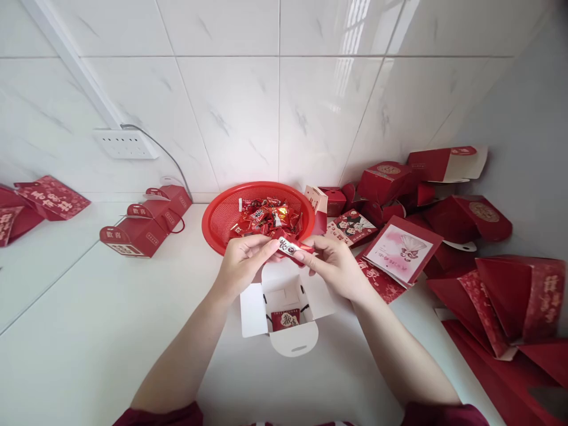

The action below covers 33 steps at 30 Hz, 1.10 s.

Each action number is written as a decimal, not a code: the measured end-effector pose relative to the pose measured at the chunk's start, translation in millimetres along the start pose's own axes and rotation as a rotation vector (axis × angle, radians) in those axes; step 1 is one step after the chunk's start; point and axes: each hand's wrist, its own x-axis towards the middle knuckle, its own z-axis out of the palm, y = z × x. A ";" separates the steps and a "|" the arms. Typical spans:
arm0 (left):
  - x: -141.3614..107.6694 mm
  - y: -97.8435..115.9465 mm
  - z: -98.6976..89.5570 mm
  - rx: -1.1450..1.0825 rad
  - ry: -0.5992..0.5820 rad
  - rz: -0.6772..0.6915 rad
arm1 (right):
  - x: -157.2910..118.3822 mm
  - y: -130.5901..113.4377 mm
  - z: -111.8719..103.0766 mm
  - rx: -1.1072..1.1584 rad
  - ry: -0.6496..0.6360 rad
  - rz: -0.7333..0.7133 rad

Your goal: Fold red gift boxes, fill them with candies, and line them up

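A red and white wrapped candy (289, 246) is held between both hands above an open box. My left hand (245, 258) pinches its left end, and my right hand (332, 260) pinches its right end. Below them the box (294, 343) stands on the white table with its white flaps spread outward. Inside it lies a red packet (285, 319) with dark lettering on a pale patch. Just behind my hands, a red plastic basket (212, 219) holds many red wrapped candies (279, 216).
Closed red boxes (138, 229) stand in a row at the left, with more red packaging (55, 198) at the far left. Red boxes and cards (402, 251) are piled along the right. A tiled wall (231, 118) with a socket strip (125, 144) rises behind the table (110, 319).
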 end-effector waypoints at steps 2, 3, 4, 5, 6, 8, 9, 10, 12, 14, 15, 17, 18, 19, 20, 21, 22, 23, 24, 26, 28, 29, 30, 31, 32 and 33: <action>0.0 -2.3 -3.1 0.001 -0.027 -0.033 | 2.8 2.3 1.7 0.078 0.036 0.002; 0.2 -4.0 -4.6 0.003 -0.038 -0.042 | 4.0 3.2 2.8 0.104 0.049 0.004; 0.4 -6.1 -5.8 0.009 -0.046 -0.048 | 5.1 3.9 3.9 0.119 0.058 0.006; 0.7 -8.2 -6.8 0.020 -0.047 -0.050 | 5.9 4.5 5.1 0.126 0.066 0.009; 0.9 -10.3 -7.5 0.032 -0.043 -0.047 | 6.5 5.0 6.2 0.131 0.071 0.013; 1.2 -13.7 -8.5 0.055 -0.035 -0.028 | 7.6 6.1 8.0 0.147 0.069 0.019; 1.4 -14.9 -8.8 0.063 -0.039 -0.015 | 8.0 6.7 8.5 0.160 0.064 0.023; 1.6 -15.9 -9.0 0.071 -0.050 -0.006 | 8.4 7.3 8.9 0.171 0.060 0.030; 2.5 -17.5 -9.3 0.086 -0.087 0.011 | 8.9 8.8 9.1 0.177 0.054 0.046; 3.6 -19.2 -9.1 0.099 -0.112 0.037 | 9.1 10.1 9.2 0.158 0.044 0.060; 4.2 -20.1 -8.6 0.109 -0.110 0.055 | 9.1 10.7 9.5 0.144 0.037 0.061; 4.8 -22.0 -6.8 0.144 -0.083 0.091 | 9.1 11.7 10.9 0.127 0.015 0.060; 4.8 -22.7 -5.4 0.168 -0.064 0.102 | 9.1 12.2 12.0 0.127 0.005 0.060; 4.5 -23.2 -3.9 0.193 -0.045 0.112 | 9.1 12.9 13.5 0.134 -0.003 0.060; 4.1 -23.4 -2.1 0.217 -0.024 0.122 | 9.0 13.6 15.2 0.149 -0.002 0.059; 3.5 -23.2 -0.2 0.234 -0.003 0.133 | 8.9 14.5 17.1 0.166 0.004 0.058; 2.7 -22.8 1.7 0.244 0.015 0.144 | 8.6 15.5 19.1 0.176 0.014 0.058; 1.9 -22.3 3.6 0.252 0.026 0.152 | 8.1 16.6 21.2 0.177 0.027 0.060; 1.0 -21.7 5.3 0.257 0.030 0.158 | 7.5 17.8 23.3 0.173 0.040 0.064; -0.7 -20.9 8.1 0.253 0.027 0.164 | 5.9 19.9 26.9 0.162 0.053 0.068; -2.2 -21.3 9.8 0.242 0.030 0.177 | 4.2 21.4 29.5 0.174 0.039 0.063; -2.9 -21.8 10.3 0.237 0.035 0.187 | 3.6 21.9 30.3 0.189 0.029 0.058; -3.4 -22.6 10.6 0.231 0.040 0.199 | 3.1 22.2 30.8 0.202 0.021 0.052; -3.8 -23.5 10.7 0.227 0.043 0.212 | 2.8 22.4 31.2 0.212 0.017 0.046; -4.1 -24.4 10.8 0.223 0.045 0.226 | 2.5 22.5 31.6 0.217 0.017 0.043; -4.3 -25.3 10.9 0.218 0.047 0.238 | 2.4 22.5 31.9 0.221 0.019 0.042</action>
